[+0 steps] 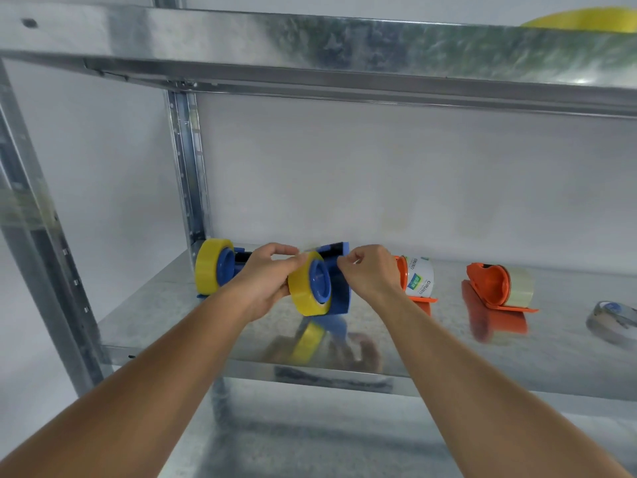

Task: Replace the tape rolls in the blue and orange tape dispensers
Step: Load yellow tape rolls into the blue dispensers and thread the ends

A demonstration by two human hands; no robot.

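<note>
2 blue dispensers (336,270), 2 orange dispensers (489,288), 2 hands (265,281).

Galvanized metal shelving unit (310,50) against a plain white wall (379,174). Slotted upright post (188,167) at back left, a second post (31,229) nearer. Glossy, mirror-like lower shelf (165,315). Soft, even lighting throughout.
</note>
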